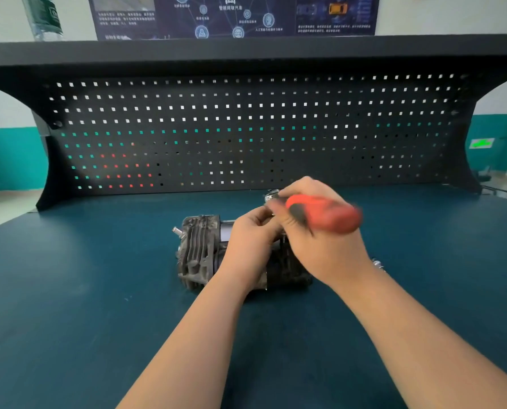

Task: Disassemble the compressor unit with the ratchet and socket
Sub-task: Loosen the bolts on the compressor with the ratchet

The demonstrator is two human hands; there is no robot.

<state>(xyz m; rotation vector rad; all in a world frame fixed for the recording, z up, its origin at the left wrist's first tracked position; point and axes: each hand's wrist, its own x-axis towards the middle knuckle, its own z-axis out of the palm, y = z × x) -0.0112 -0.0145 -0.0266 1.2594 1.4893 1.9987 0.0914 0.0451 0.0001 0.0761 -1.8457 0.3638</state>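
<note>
The compressor unit (217, 255) is lying on its side on the dark teal workbench top (84, 290), roughly at the middle of the bench, and every other place below is being given relative to it. Its dark ribbed end, with a small metal fitting sticking out, is facing the left side of the view; the other end is being hidden by the two hands.

The ratchet (323, 212), with its orange and black handle, is being held in the right hand (314, 240) just above the right part of the compressor unit. The fingers are being curled round the handle, which is smeared by motion blur. The ratchet's shiny metal head is showing just behind the fingers, on the far side of the unit; a socket is perhaps fitted there, but the blur is making that uncertain.

The left hand (250, 243) is being rested on top of the compressor unit, at its middle, with the fingers curled inward towards the ratchet head. Whether something is being pinched by them cannot be told.

A small shiny metal part (377, 264) is lying on the bench to the right of the compressor unit, beside the right wrist. A black pegboard (246, 128) is standing behind the unit.
</note>
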